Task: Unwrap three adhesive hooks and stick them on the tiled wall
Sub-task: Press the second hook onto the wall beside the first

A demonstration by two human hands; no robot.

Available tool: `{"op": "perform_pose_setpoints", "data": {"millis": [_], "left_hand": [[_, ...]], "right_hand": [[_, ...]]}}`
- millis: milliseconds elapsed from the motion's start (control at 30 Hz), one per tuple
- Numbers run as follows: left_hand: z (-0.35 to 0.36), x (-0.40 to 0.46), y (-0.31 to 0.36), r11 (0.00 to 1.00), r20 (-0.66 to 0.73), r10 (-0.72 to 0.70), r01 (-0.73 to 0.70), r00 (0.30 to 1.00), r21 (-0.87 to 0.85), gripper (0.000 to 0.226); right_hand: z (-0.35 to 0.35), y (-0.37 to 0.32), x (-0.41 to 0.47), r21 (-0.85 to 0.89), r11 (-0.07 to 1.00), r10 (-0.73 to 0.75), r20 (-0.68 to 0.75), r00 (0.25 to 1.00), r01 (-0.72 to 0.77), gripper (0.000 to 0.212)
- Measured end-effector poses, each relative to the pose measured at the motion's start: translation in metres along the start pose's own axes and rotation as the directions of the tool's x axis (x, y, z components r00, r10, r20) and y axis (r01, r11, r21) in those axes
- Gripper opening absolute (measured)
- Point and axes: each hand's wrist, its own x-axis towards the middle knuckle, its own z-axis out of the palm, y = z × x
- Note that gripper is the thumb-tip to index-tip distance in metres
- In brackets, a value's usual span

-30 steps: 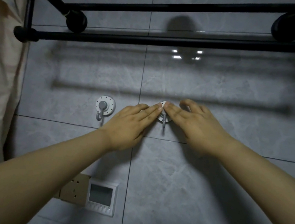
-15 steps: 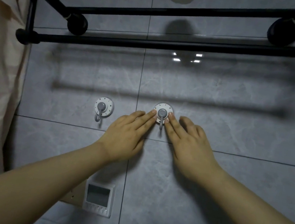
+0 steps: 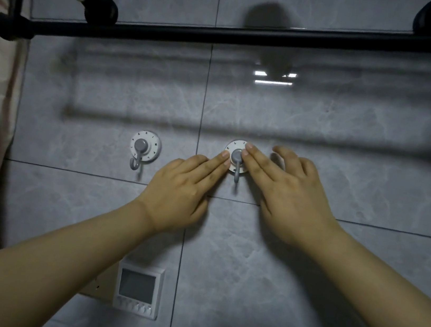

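I see my left hand [image 3: 177,194] and right hand [image 3: 289,198] flat, fingers extended, holding nothing. Their fingertips press the second hook [image 3: 236,157] from either side against the tiled wall [image 3: 347,159].

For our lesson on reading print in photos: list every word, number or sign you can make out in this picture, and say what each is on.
Left hook: black letters spaced around its white disc, too small to read surely.
Right hook: similar ring of letters, partly covered by fingertips; unreadable.
Wall control panel: blank screen, buttons unreadable.
No other text is visible.
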Motion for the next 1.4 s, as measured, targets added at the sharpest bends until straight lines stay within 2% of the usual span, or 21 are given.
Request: {"op": "perform_pose_setpoints", "data": {"millis": [233,367,567,767,867,1133,1267,1333,1400], "left_hand": [[0.007,0.000,0.003,0.999,-0.043,-0.020,0.018,0.999,-0.040,0.066],[0.012,0.001,0.004,0.998,-0.092,-0.036,0.031,0.995,-0.053,0.065],[0.013,0.001,0.004,0.998,-0.123,-0.025,0.019,0.992,-0.052,0.057],[0.007,0.001,0.004,0.999,-0.089,-0.029,0.026,0.996,-0.035,0.056],[0.008,0.000,0.006,0.997,-0.091,-0.045,0.039,0.995,-0.069,0.057],[0.012,-0.002,0.010,0.990,-0.135,-0.095,0.080,0.986,-0.112,0.060],[0.002,-0.003,0.016,0.986,-0.073,-0.168,0.166,0.983,-0.034,0.059],[-0.002,-0.009,0.021,0.950,-0.055,-0.286,0.276,0.957,-0.143,0.055],[-0.005,-0.021,0.028,0.846,-0.029,-0.434,0.396,0.901,-0.357,0.051]], "right_hand": [[0.001,-0.002,0.003,-0.049,0.998,-0.031,0.026,0.999,0.032,0.061],[-0.002,-0.005,0.007,-0.058,0.997,-0.041,-0.017,0.999,0.040,0.056],[-0.008,-0.005,0.014,0.043,0.999,-0.022,-0.048,0.999,0.024,0.051],[-0.006,-0.002,-0.002,0.015,1.000,-0.004,0.097,0.995,0.002,0.066],[0.000,-0.005,-0.014,0.002,1.000,0.010,0.155,0.988,-0.010,0.066],[-0.001,-0.012,-0.014,0.053,0.998,0.034,0.196,0.980,-0.046,0.065],[-0.009,-0.014,-0.016,0.165,0.981,0.070,0.192,0.979,-0.103,0.067],[-0.012,-0.018,-0.025,0.311,0.937,0.129,0.113,0.985,-0.158,0.061],[-0.013,-0.027,-0.040,0.521,0.840,0.194,-0.021,0.981,-0.155,0.050]]}}
